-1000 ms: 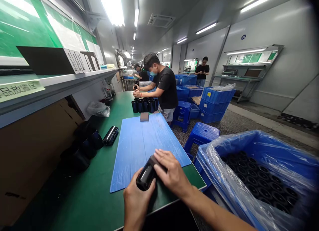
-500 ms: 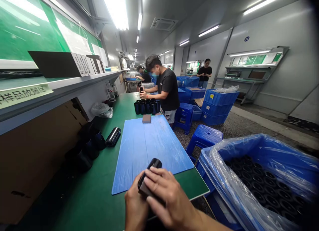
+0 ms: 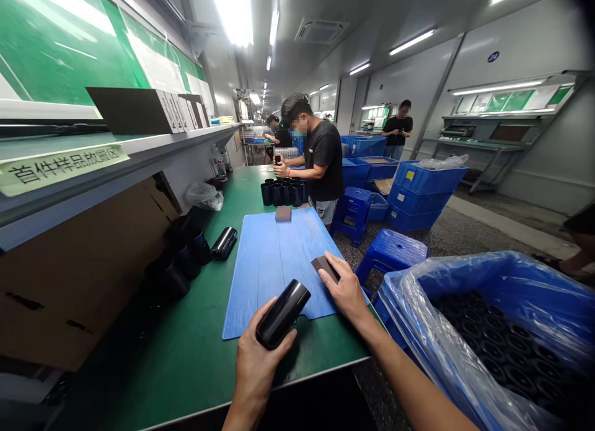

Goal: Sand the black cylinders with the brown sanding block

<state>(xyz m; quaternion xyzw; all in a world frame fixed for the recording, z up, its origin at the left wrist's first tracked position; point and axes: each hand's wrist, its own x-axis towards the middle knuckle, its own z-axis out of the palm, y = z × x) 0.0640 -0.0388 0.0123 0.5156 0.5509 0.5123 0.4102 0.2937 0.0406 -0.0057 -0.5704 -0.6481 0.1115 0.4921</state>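
A glossy black cylinder (image 3: 283,313) lies tilted in my left hand (image 3: 258,356), with fingers and thumb wrapped round its lower part. My right hand (image 3: 346,291) grips a dark brown sanding block (image 3: 325,268) above the right side of the blue mat (image 3: 260,263). The block and the cylinder are apart. A second brown sanding block (image 3: 283,214) rests at the mat's far edge. Left of the mat, another black cylinder (image 3: 224,243) lies on its side on the green table (image 3: 186,356).
Several black cylinders (image 3: 281,193) stand beyond the mat, near a co-worker (image 3: 320,152). More dark cylinders (image 3: 170,276) stand at left under the shelf (image 3: 153,147). At right are a blue stool (image 3: 395,248) and a plastic-lined blue bin (image 3: 511,270) holding many black pieces.
My right hand has moved off the cylinder to the right, taking the sanding block with it. My left hand still holds the cylinder, now more in view. The camera view has shifted slightly.
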